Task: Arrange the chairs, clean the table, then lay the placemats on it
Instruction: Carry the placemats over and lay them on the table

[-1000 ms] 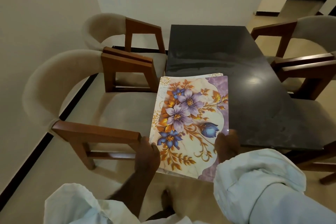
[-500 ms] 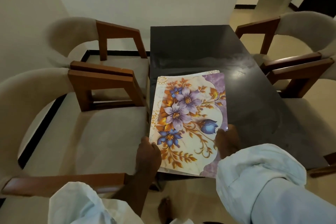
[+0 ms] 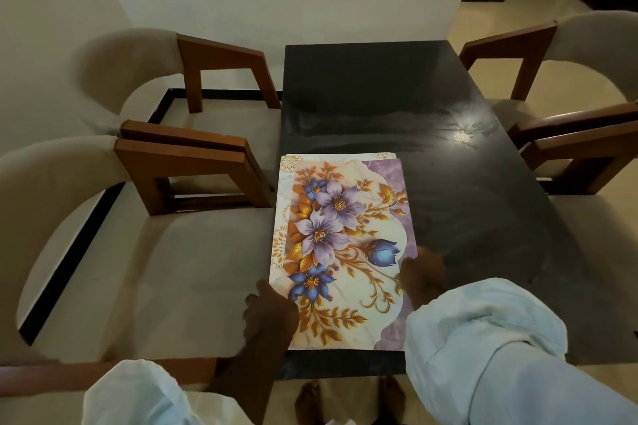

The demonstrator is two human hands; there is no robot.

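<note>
Placemats (image 3: 340, 245) under two hands (image 3: 271, 316)

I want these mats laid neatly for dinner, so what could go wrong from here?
The stack of placemats sits at the table's left edge, so a nudge might tip it toward the near left chair. Edges of mats below peek out at the far end, so lifting one with the left hand and right hand may drag others. Hazy smears on the tabletop might end up under them.
</note>
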